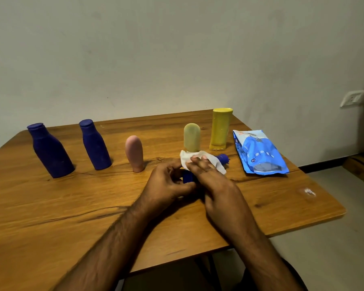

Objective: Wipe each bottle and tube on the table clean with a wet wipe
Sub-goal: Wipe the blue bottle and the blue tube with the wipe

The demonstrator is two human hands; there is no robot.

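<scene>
Near the tabletop's middle, left hand (170, 181) grips a blue bottle (188, 177) lying flat; right hand (213, 181) presses the wipe (200, 159) on it with straight fingers. A long stroke may knock over the pale tube (191, 137) just behind.

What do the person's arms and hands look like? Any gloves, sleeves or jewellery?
Both are bare. The left hand and right hand wear no gloves, and no rings, watch or bracelet show. The forearms are bare right down to the bottom edge of the picture, with visible hair and no sleeve in view. Something dark shows under the right arm at the bottom; what it is cannot be told.
</scene>
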